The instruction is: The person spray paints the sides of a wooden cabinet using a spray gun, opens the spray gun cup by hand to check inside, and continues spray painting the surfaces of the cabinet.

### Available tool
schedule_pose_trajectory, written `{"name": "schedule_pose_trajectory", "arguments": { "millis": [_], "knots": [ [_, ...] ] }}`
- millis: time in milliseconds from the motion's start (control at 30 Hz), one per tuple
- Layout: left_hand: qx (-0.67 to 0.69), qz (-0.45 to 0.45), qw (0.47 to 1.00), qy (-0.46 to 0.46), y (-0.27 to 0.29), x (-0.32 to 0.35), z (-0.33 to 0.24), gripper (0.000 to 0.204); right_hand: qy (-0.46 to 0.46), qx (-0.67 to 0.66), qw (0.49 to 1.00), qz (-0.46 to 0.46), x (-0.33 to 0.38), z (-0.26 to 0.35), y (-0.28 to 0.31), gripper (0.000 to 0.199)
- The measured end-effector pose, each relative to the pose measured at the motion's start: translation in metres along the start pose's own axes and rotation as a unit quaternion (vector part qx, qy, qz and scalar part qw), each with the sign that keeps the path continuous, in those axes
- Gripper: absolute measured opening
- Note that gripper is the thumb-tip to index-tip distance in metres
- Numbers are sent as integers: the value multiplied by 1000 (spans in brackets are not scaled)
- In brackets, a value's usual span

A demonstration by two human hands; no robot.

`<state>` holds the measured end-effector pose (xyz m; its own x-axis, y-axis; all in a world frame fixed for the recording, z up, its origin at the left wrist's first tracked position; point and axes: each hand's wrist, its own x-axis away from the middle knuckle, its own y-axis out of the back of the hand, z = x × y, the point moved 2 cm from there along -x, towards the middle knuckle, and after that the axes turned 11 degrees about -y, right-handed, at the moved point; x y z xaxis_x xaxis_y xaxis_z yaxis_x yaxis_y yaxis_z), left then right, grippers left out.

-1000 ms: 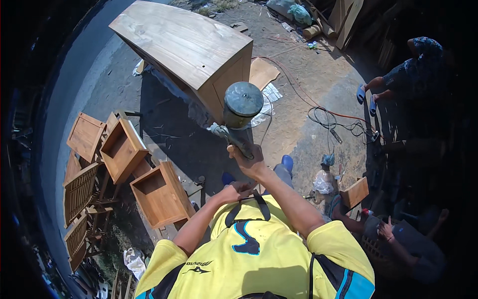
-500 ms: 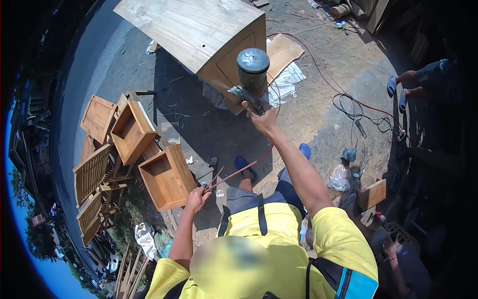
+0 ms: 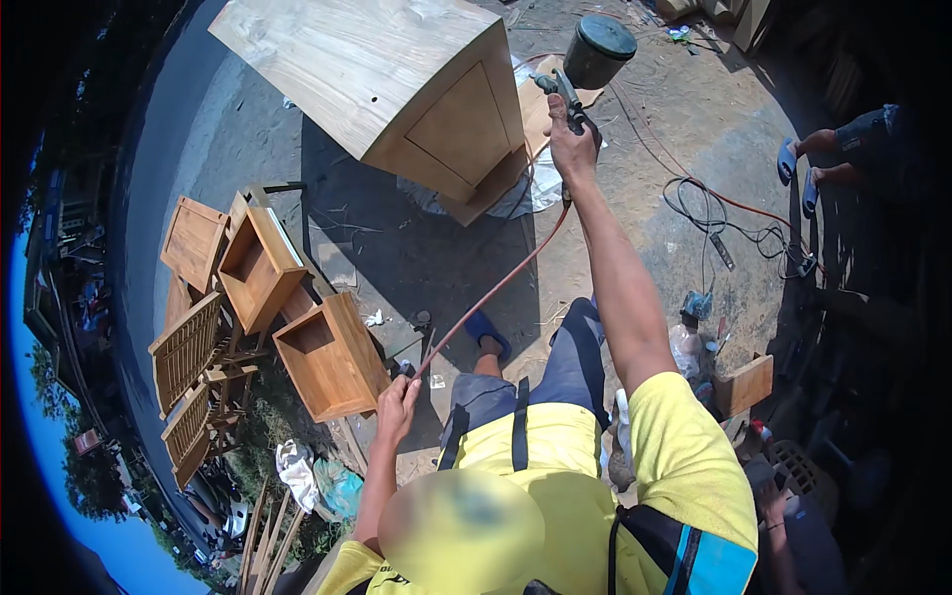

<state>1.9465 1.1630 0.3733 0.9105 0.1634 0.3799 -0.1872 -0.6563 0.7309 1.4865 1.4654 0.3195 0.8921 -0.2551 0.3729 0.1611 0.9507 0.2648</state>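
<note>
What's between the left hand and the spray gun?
In the head view, a reddish hose spans that stretch, from the left hand to the spray gun in the right hand; a blue slipper shows beyond it.

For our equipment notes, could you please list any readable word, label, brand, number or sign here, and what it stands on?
No text is clear enough to quote.
Yellow shirt: chest blurred; the scrap of dark print beside the blur is too partial to read.
Spray gun cup: no lettering shows.
</note>
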Motion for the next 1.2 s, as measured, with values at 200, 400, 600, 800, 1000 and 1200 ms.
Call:
{"name": "schedule_pose_trajectory", "arguments": {
  "millis": [200, 400, 600, 800, 1000, 1200],
  "knots": [
    [-3, -23, 1000, -17, 5, -12, -8, 34, 49, 6, 999, -9, 24, 1, 9, 76],
    [-30, -35, 999, 25, 27, 1, 14, 36, 16, 53, 991, 118, 94, -13, -6, 63],
    [-37, -59, 997, 22, 34, 15, 33, 39, 176, -36, 974, 136, 148, -19, -29, 33],
    [-50, -53, 997, 35, 43, 18, 23, 38, 135, 42, 960, 243, 161, -26, -39, 36],
    [-40, -55, 997, 37, 41, 11, 10, 39, 105, 18, 984, 145, 130, -1, -21, 47],
    [-29, -55, 998, 6, 24, -16, -18, 39, -2, 4, 995, 97, 56, 9, 21, 72]
  ]
}}
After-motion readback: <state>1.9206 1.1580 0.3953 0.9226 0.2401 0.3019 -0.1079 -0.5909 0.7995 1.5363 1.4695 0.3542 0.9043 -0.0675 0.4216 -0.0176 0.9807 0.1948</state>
